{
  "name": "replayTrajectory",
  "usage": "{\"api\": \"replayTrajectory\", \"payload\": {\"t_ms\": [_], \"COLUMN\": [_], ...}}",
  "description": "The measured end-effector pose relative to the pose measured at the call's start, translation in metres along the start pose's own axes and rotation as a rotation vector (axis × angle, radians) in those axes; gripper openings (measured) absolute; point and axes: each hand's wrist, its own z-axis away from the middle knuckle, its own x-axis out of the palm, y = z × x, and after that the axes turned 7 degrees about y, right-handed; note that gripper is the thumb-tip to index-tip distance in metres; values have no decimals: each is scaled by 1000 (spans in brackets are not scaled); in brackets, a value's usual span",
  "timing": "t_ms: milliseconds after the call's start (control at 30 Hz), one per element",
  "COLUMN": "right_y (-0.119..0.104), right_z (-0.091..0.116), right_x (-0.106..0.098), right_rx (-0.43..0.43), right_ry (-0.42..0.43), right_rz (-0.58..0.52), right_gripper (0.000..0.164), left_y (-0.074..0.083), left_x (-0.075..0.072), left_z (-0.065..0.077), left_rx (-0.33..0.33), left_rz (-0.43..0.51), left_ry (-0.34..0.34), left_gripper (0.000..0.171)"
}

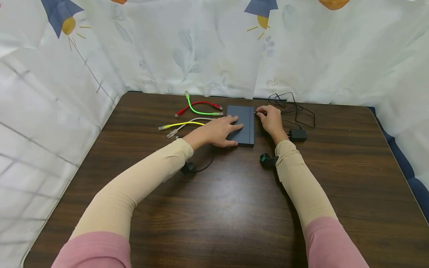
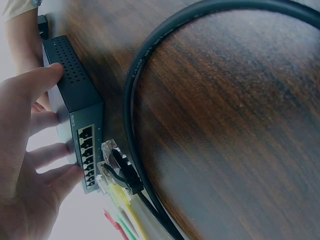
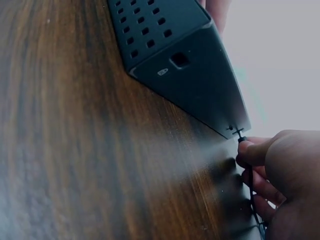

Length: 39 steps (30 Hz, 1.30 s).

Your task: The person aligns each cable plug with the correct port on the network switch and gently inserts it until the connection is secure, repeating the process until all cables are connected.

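Observation:
A dark grey network switch (image 1: pixel 247 126) lies flat on the table. My left hand (image 1: pixel 219 132) rests on its top with fingers spread, the thumb at the near edge. In the left wrist view, a row of ports (image 2: pixel 86 155) shows on the switch's left side. At the opposite side, my right hand (image 1: pixel 270 118) pinches the thin black power cable (image 3: pixel 251 185) just behind its plug. The plug tip meets the switch's side panel near the far corner; how deep it sits I cannot tell. That cable's black power adapter (image 1: pixel 298 135) lies by the right wrist.
Left of the switch lie a red network cable (image 1: pixel 201 103), a green one (image 1: pixel 197 111), a yellow one (image 1: pixel 181 124) and a white one (image 1: pixel 186 124). A black network cable (image 2: pixel 131 90) loops under the left wrist. A curtain (image 1: pixel 214 48) hangs behind the table (image 1: pixel 218 208).

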Motion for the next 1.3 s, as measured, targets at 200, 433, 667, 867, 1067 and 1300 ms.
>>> {"api": "replayTrajectory", "payload": {"t_ms": [200,433,667,867,1067,1300], "right_y": [-3,-6,-7,-6,-6,-5], "right_z": [-1,-2,-5,-8,-11,-11], "right_x": [-1,-5,-7,-8,-8,-6], "right_rx": [-5,1,-15,-85,-120,-100], "right_ry": [-13,-51,-123,-167,-181,-164], "right_rz": [-3,7,31,56,45,34], "right_gripper": [20,22,24,25,25,25], "left_y": [0,1,3,1,0,1], "left_x": [1,-1,-1,-1,-2,-3], "left_z": [0,-2,-4,-2,-1,-1], "left_rx": [5,-1,-6,-14,-20,-21], "left_rz": [5,10,29,63,104,91], "left_ry": [3,-17,-41,-62,-75,-79], "left_gripper": [77,79,79,78,77,77]}}
